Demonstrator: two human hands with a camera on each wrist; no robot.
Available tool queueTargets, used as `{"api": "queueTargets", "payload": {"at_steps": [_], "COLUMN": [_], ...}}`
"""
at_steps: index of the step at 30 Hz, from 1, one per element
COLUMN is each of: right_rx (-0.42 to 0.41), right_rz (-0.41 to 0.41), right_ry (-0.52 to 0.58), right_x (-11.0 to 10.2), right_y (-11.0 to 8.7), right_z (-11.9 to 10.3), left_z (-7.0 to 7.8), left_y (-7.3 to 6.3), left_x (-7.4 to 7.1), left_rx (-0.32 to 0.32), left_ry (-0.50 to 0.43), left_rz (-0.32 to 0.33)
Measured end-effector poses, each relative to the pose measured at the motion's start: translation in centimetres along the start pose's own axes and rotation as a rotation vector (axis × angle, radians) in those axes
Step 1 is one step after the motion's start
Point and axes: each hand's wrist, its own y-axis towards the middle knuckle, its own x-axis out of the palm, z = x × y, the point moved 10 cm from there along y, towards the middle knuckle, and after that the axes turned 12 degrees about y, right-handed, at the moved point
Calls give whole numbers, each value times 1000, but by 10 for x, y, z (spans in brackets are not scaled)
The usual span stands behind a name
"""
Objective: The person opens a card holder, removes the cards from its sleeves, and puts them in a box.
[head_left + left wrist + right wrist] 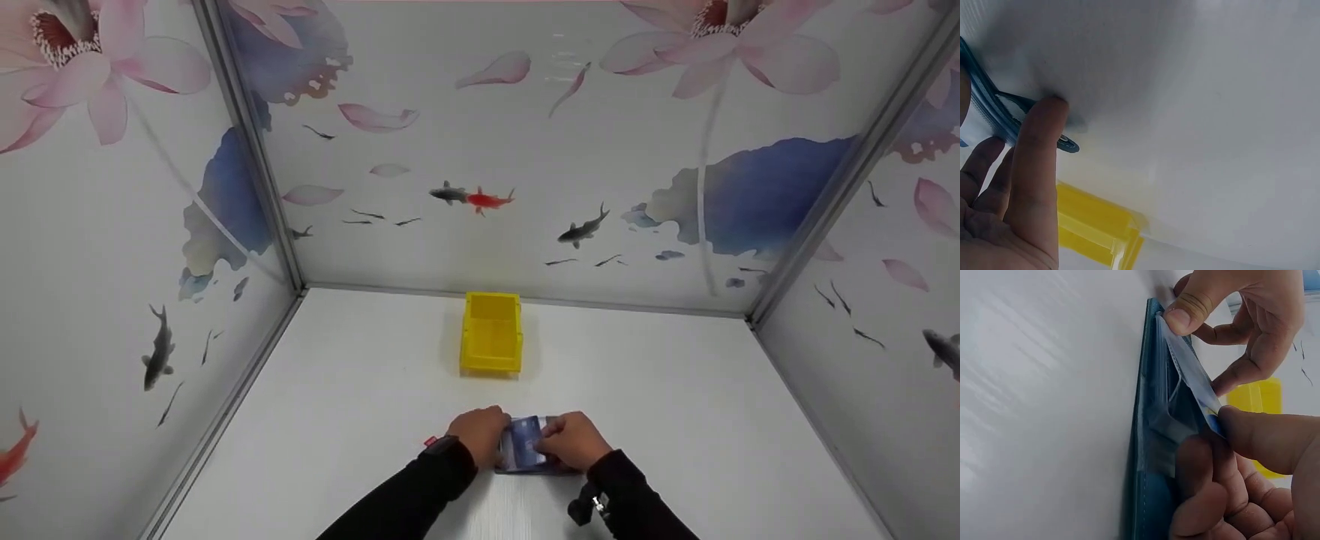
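Observation:
A dark teal card wallet (1154,509) with clear plastic sleeves lies open on the white table. My left hand (478,435) grips its left side, with the thumb on the sleeves' edge in the right wrist view. In the left wrist view, one finger of the left hand (1033,180) lies across a strap (1068,145) with a snap. My right hand (577,441) pinches a bluish card (527,439) between thumb and fingers. That card stands tilted up from the wallet at the sleeve; whether part of it is inside the sleeve I cannot tell.
A yellow plastic bin (491,341) stands beyond the hands, near the back wall. White panels (495,247) printed with fish and lotus flowers enclose the white table (360,375) at the back and both sides.

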Motion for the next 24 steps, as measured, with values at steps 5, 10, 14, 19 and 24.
{"api": "queueTargets", "payload": {"at_steps": [5, 10, 14, 19, 24], "right_rx": [2, 8, 8, 19, 1], "right_rz": [36, 95, 128, 138, 142], "right_ry": [-2, -35, -48, -12, 70], "right_x": [-11, -26, -36, -42, -42], "right_y": [-1, -1, 1, 7, 13], "right_z": [-8, -23, -37, -49, -57], "left_z": [-3, -4, -4, -4, -3], "left_y": [0, -2, -3, -2, -1], "left_x": [1, -4, -6, -4, -1], "left_rx": [-2, 2, -6, -28, -46], "left_ry": [-5, -10, -21, -55, -100], "left_rz": [5, 28, -3, -61, -103]}}
